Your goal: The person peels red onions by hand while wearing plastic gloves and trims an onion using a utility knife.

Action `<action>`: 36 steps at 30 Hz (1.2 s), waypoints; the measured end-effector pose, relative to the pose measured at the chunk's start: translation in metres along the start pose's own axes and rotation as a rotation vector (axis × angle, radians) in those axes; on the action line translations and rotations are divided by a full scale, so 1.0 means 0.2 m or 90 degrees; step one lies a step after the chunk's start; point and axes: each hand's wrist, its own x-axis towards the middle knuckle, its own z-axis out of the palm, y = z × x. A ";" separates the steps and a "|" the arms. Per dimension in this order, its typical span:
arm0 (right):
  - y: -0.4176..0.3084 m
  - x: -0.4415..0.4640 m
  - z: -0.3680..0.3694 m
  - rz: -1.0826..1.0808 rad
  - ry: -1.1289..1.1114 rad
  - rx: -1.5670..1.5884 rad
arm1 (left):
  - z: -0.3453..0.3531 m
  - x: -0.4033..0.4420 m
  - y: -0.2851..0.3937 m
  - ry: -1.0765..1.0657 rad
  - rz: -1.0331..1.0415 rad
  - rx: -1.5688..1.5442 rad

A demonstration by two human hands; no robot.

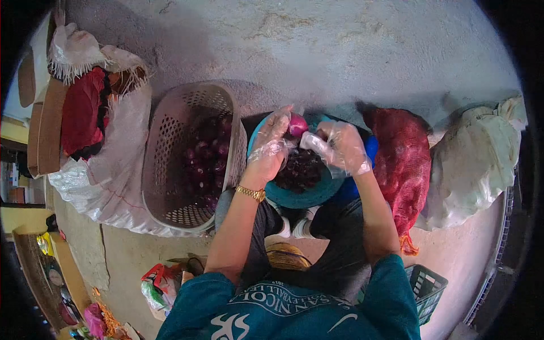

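Note:
A red onion is held up over a blue-green basin by my left hand, which wears a clear plastic glove. My right hand, gloved the same way, is closed close to the onion's right side. What its curled fingers grip is hidden by the shiny plastic. Dark purple onion skins or onions lie in the basin below both hands. To the left, a tall grey perforated basket contains many red onions.
A red mesh sack and a whitish sack lean on the wall at right. A white woven sack stands left of the basket. A green crate and plastic bags sit on the floor nearby.

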 end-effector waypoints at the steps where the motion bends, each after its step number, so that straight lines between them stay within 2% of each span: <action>1: 0.00 0.00 0.00 0.036 0.046 0.005 | -0.01 0.00 -0.01 -0.008 -0.008 -0.011; 2: 0.01 0.00 0.00 0.036 0.046 0.005 | -0.01 0.01 -0.01 -0.016 -0.015 -0.021; 4: 0.03 0.00 0.01 -0.034 0.157 -0.089 | 0.01 0.00 -0.01 -0.019 -0.014 -0.016; 8: 0.03 0.00 0.01 -0.058 0.134 -0.089 | -0.03 0.01 -0.03 -0.061 -0.017 -0.001; 14: 0.03 0.01 0.01 -0.062 0.139 -0.083 | 0.03 -0.02 0.00 -0.025 -0.032 0.016; 16: 0.05 0.00 0.01 -0.036 0.089 -0.086 | 0.03 -0.02 0.00 -0.028 -0.026 0.018; 26: 0.06 0.00 0.01 -0.008 0.049 -0.010 | 0.04 -0.02 0.02 -0.045 -0.014 0.018; 31: 0.06 0.00 -0.04 0.010 -0.039 -0.028 | 0.03 -0.01 0.01 -0.035 -0.030 0.033; 36: 0.04 0.00 -0.06 0.041 -0.048 -0.010 | 0.00 0.00 -0.02 -0.043 -0.029 0.067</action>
